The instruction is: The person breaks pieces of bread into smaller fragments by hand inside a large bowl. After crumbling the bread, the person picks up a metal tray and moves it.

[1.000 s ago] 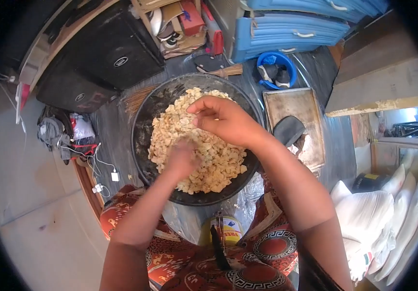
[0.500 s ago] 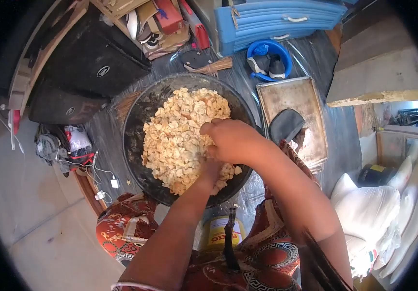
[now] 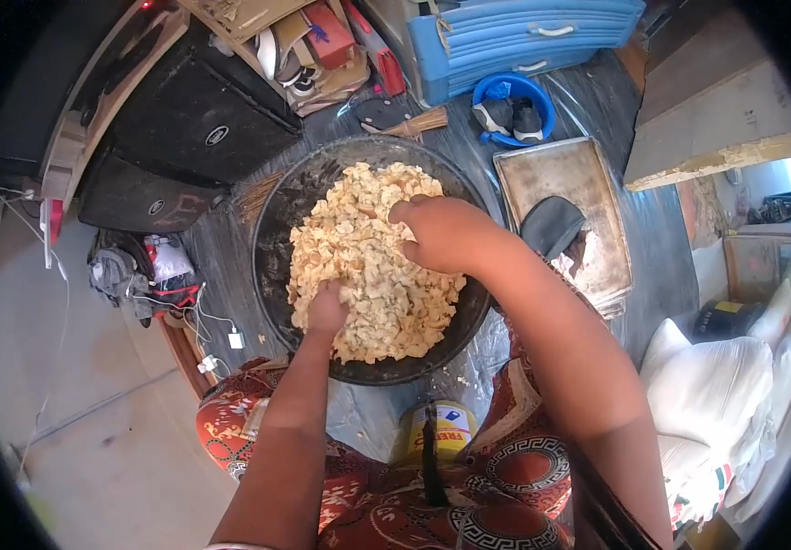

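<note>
Found the fingers of the left hand (image 3: 326,313) pushed into the pale, crumbly pieces (image 3: 377,307), toward the near left edge of a round black basin (image 3: 271,261). Could not make out whether parted or bunched, with the tips covered. Saw the fingers of the right hand (image 3: 450,235) loosely curved, parted from the thumb, low over the heap toward the basin's right edge. Saw the pieces mounded across the basin's middle, with bare, smeared wall showing widest along the left and far edges.

Noted the basin set on a dark, creased floor covering (image 3: 657,247), with straw bristles (image 3: 256,197) against the far left edge and a small straw broom (image 3: 418,124) just beyond the far edge. Saw a yellow container (image 3: 455,438) by the near edge, between knees draped in patterned cloth (image 3: 524,463).

To the right of the basin, noticed a worn metal tray (image 3: 542,170) with a dark, flat item (image 3: 551,227) near its middle, and past its far edge a blue tub (image 3: 549,115) with shoes (image 3: 525,119) inside. Saw blue drawers (image 3: 542,41) behind, black cases (image 3: 184,119) with oval badges at far left, and below them a heap of bags (image 3: 116,270) beside white cables and a plug (image 3: 235,340). At near right, saw plump white sacks (image 3: 716,390) crowded together.
</note>
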`<action>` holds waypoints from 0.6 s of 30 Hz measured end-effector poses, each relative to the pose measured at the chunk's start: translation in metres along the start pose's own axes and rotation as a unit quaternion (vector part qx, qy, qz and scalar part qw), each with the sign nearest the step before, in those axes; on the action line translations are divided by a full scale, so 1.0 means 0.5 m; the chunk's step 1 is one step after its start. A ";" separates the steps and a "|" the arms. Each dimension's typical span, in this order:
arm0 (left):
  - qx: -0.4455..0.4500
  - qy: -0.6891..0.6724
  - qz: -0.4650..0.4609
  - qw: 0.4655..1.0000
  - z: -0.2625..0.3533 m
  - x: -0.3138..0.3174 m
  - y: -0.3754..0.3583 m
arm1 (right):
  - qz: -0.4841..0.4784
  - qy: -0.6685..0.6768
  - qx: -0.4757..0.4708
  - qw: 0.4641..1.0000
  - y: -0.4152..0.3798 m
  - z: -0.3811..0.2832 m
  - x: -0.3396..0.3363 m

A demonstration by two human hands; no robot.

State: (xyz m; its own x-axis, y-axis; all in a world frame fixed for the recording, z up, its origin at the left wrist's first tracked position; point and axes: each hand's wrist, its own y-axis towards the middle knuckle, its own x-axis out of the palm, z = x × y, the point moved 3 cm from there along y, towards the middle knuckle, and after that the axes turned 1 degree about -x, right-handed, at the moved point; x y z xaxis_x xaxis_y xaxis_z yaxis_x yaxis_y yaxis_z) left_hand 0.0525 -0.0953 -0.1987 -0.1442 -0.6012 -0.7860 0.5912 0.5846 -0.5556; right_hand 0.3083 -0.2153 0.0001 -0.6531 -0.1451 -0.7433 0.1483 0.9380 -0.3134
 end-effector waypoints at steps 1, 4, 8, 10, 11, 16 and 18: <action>0.017 -0.027 0.047 0.998 -0.008 -0.005 0.002 | 0.000 -0.003 -0.001 1.000 0.000 -0.002 0.000; -0.071 -0.096 0.055 0.991 0.013 -0.032 -0.001 | 0.011 0.009 -0.003 1.000 0.006 -0.005 0.004; -0.037 -0.084 0.178 0.980 0.074 -0.026 -0.015 | 0.008 0.009 -0.010 1.000 0.007 -0.004 0.012; -0.027 -0.021 0.184 0.982 0.122 0.000 -0.027 | 0.011 0.011 -0.011 1.000 0.004 0.001 0.012; -0.023 0.036 0.183 0.982 0.163 0.008 -0.042 | 0.010 0.009 -0.007 1.000 0.004 0.005 0.012; 0.192 0.140 -0.172 0.956 0.275 0.193 -0.057 | -0.028 -0.017 0.015 0.999 0.002 -0.005 0.015; 0.265 0.124 -0.164 0.942 0.255 0.274 -0.058 | -0.029 -0.009 0.012 0.999 0.001 -0.011 0.021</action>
State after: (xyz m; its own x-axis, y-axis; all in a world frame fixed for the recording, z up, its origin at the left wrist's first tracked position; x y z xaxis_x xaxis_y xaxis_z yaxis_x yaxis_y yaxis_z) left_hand 0.1168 -0.2644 -0.2555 -0.5301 -0.5175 -0.6717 0.7867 -0.0044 -0.6174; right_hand 0.2976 -0.2147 -0.0046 -0.6475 -0.2054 -0.7339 0.1280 0.9200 -0.3704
